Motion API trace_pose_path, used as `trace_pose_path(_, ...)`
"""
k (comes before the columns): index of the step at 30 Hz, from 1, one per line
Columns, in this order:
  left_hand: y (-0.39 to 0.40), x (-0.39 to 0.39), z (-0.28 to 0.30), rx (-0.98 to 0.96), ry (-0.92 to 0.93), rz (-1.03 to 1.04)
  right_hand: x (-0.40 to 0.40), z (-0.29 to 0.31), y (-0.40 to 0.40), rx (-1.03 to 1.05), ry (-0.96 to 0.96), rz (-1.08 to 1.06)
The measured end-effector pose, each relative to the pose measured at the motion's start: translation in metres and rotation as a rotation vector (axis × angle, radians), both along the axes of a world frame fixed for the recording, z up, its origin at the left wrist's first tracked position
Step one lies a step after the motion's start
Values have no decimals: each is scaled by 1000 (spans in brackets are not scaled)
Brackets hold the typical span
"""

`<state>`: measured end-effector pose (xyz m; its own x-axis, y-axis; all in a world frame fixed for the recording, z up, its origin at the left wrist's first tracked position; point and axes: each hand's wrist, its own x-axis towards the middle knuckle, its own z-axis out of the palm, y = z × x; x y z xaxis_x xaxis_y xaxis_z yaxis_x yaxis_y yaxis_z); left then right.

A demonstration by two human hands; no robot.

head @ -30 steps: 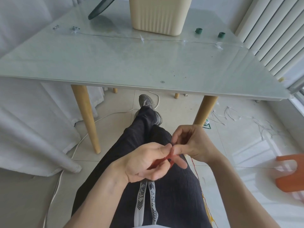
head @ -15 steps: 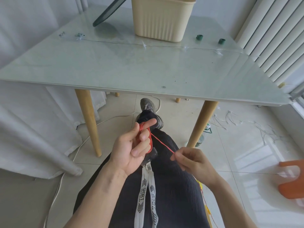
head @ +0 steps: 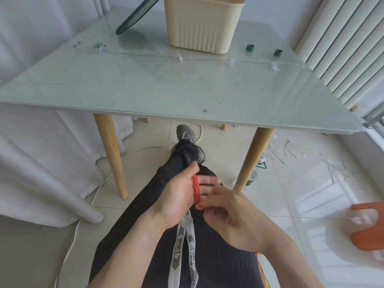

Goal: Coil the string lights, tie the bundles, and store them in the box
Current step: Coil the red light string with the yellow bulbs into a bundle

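The left hand (head: 178, 194) is held over the lap with a red coil (head: 195, 190) of string light wound around its fingers; the fingers point away and look fairly straight, blurred at the tips. The right hand (head: 232, 215) sits just beside it, its fingers curled and pinching the red strand at the lower end of the coil. More strand (head: 262, 269), red and yellow, trails down past the right forearm beside the dark trousers (head: 218, 265).

Two white drawstrings (head: 182, 246) printed with arrows hang down the lap under the left hand. One leg is crossed, with a grey shoe (head: 186, 133) showing beneath the worktop (head: 166, 88).

On the worktop a cream ribbed box (head: 202, 23) stands at the far side, well apart from the hands. To its right lie two small green rolls (head: 250, 48). A thin wire (head: 145, 55) with small clear bulbs stretches across the surface in front of the box. A dark round-edged object (head: 135, 17) leans at the far left.

On the floor, pale string lights (head: 291, 150) lie scattered at the right, a white cable (head: 99, 183) runs at the left, and an orange stool (head: 367, 225) sits at the right edge.
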<state>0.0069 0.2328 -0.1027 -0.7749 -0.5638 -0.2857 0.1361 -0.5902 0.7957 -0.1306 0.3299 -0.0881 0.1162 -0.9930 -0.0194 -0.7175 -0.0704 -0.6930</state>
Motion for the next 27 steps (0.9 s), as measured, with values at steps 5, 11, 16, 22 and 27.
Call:
trace_pose_path(5, 12, -2, -11, -171, -43, -446, -16, 7, -4, -83, 3, -68)
trace_pose_path(11, -2, 6, -12, -156, -71, -572, -34, 8, -9, -131, -85, -207)
trace_pose_path(16, -12, 20, -15, -67, -17, -737, -44, 2, -14, -83, -193, -277)
trace_pose_path(22, -21, 28, -16, 167, 371, -573, -46, -12, -17, -96, -297, -336)
trace_pose_path(27, -33, 30, -16, 373, 627, -246, -48, -31, -12, 194, -206, -332)
